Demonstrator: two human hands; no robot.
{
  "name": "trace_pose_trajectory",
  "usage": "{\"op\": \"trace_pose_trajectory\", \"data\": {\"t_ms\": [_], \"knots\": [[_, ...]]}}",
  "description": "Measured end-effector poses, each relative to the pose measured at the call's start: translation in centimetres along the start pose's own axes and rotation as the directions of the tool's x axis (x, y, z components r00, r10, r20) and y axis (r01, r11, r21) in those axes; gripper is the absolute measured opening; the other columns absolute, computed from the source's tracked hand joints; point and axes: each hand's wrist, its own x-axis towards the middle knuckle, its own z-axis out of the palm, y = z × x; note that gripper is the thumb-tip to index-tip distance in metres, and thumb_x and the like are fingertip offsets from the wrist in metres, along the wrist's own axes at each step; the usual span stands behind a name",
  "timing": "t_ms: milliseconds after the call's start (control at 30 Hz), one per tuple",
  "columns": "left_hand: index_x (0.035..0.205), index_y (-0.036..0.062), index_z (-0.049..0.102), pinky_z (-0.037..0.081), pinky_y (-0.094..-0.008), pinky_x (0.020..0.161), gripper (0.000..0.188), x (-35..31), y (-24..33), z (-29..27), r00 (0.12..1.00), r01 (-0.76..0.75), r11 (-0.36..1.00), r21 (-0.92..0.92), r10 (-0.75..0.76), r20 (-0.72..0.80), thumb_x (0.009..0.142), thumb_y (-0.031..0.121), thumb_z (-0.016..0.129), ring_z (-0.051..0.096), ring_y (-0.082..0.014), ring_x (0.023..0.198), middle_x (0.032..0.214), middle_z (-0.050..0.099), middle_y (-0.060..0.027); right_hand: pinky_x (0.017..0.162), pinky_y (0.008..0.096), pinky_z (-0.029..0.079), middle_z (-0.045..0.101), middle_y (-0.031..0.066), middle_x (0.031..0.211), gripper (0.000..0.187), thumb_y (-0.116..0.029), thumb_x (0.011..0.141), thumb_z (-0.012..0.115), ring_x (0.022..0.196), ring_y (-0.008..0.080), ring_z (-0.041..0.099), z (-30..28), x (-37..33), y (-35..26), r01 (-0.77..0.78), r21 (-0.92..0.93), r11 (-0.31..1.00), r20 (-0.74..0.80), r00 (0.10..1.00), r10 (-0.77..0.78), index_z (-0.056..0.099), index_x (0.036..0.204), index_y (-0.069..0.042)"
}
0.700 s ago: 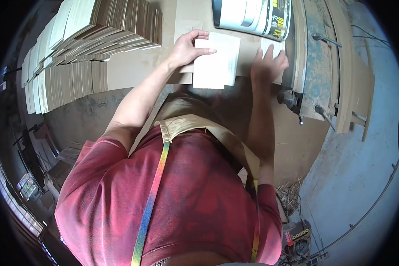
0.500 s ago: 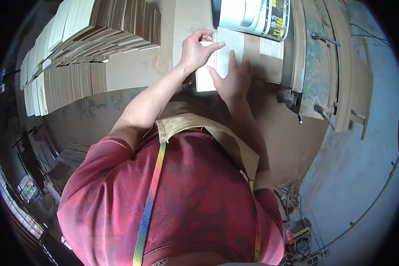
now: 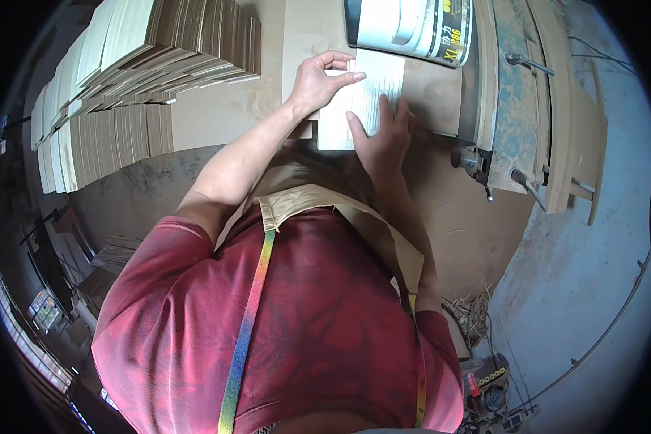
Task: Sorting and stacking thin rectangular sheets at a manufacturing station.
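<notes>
Two stacks of thin boards are seen at the upper left, set on a brown tabletop; their pale faces are turned to the left and their browner edges are packed close together; below them, at the far left, a bright window is bent by the lens; a red shirt is crossed by a rainbow-coloured strap, to which a tan apron is joined.

At the near part of the tabletop, the left hand is placed over the upper end of a plain pale board; its thumb and forefinger are parted slightly, the thumb being laid across toward the next board; whether anything is pinched between them cannot be told; just right of the plain board, and partly in line with it, a lined pale board is placed, its top end by the bucket; the right hand is spread over its lower part, thumb to the left and fingers to the right, moderately apart; how firmly it is held cannot be told.

Above, a white bucket with a dark label is seen; farther right are a worn blue machine, a long wooden plank and a pale wall.
</notes>
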Motion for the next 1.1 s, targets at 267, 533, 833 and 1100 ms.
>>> {"op": "trace_pose_trajectory", "data": {"t_ms": [267,533,833,1100], "knots": [[0.124,0.0036,0.083,0.063,-0.0242,0.078,0.043,-0.2,-0.8,-0.5,0.993,0.042,0.999,-0.003,-0.042,-0.109,0.087,0.018,0.100,0.072,-0.0137,0.085,0.103,0.078,-0.0068,0.099,0.0531,0.059,0.064,0.0286,0.143,0.061,-0.023,0.086,0.093,0.118,0.0489,0.065,-3.3,-1.3,2.3,-0.035,-0.025,0.999,0.012,0.999,0.035,0.072,0.139,-0.001],[0.126,0.0018,0.083,0.063,-0.0248,0.078,0.044,1.2,0.7,-1.6,0.996,0.091,0.984,0.152,-0.092,0.001,0.090,0.022,0.098,0.073,-0.0154,0.083,0.103,0.080,-0.0079,0.104,0.0578,0.058,0.060,0.0309,0.147,0.048,-0.024,0.098,0.081,0.133,0.0485,0.058,0.6,3.7,10.1,-0.045,-0.454,0.890,-0.110,0.994,-0.006,0.072,0.139,-0.001],[0.126,-0.0015,0.081,0.064,-0.0260,0.070,0.038,0.9,1.3,0.1,0.999,0.040,0.942,0.333,-0.028,-0.039,0.095,0.017,0.093,0.073,-0.0154,0.080,0.106,0.080,-0.0089,0.101,0.0525,0.057,0.066,0.0283,0.136,0.059,-0.035,0.089,0.087,0.121,0.0456,0.062,0.1,1.4,1.4,0.030,-0.198,0.980,0.038,0.999,-0.023,0.074,0.138,-0.005],[0.117,-0.0016,0.084,0.066,-0.0290,0.073,0.041,0.7,-0.1,-2.2,0.998,-0.014,0.968,0.251,0.027,-0.049,0.092,0.029,0.096,0.076,-0.0186,0.077,0.096,0.083,-0.0112,0.094,0.0522,0.057,0.067,0.0221,0.130,0.045,-0.028,0.091,0.086,0.114,0.0420,0.065,-3.2,0.6,7.8,-0.061,-0.518,0.853,-0.122,0.993,-0.003,0.075,0.129,-0.006]]}}
